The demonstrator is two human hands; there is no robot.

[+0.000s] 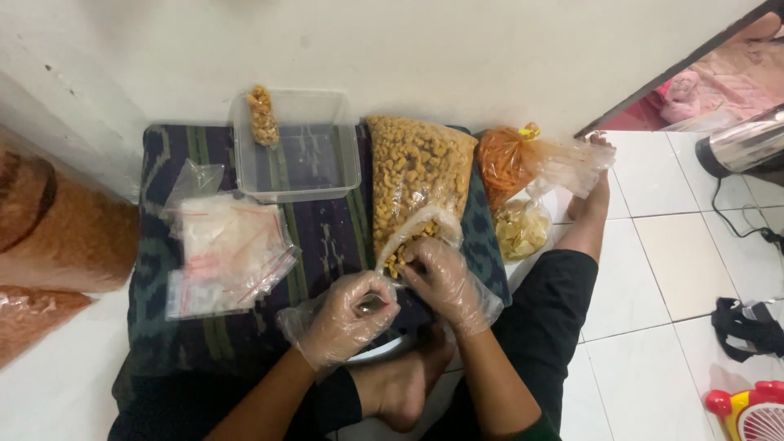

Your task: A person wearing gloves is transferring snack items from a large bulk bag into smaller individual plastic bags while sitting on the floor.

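Note:
Both my hands wear clear plastic gloves. My left hand (343, 314) is closed around a small clear bag held low over my lap. My right hand (441, 278) reaches into the open mouth of a big clear bag of yellow-brown snack pieces (416, 175) lying on a dark patterned cloth (327, 237). A clear plastic tub (296, 147) stands at the back of the cloth. One small filled snack packet (263, 114) leans in its far left corner. A pile of empty clear bags (229, 253) lies left of my hands.
An orange snack bag (510, 159) and a pale chips bag (521, 229) lie to the right by my foot. Brown sacks (57, 229) sit at the left. A white wall runs behind. On the tiled floor at right are a metal kettle (743, 147), black strap and toy.

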